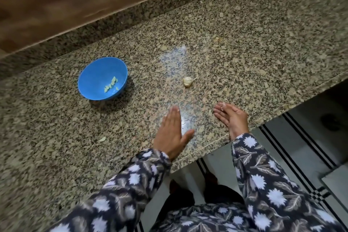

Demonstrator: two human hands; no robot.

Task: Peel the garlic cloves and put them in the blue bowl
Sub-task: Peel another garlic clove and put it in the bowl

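No readable text or labels.

Peeled cloves (111, 86) in blue bowl (98, 73), garlic bulb (187, 81) apart

Bench (244, 43) ran off frame left and right; left part motion-blurred. Pieces (111, 85) in blue bowl (98, 77) too small to count. Pale scrap (102, 139): clove or peel, undetermined. Whitish speck (222, 104) at right hand (232, 117) fingertips unidentified.

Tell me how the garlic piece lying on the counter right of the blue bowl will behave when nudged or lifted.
Likely very light: the garlic piece is small beside the blue bowl. Its rounded, lumpy body would probably wobble or roll rather than slide straight on the glossy counter. Its papery skin looks loose and may flake when pinched.
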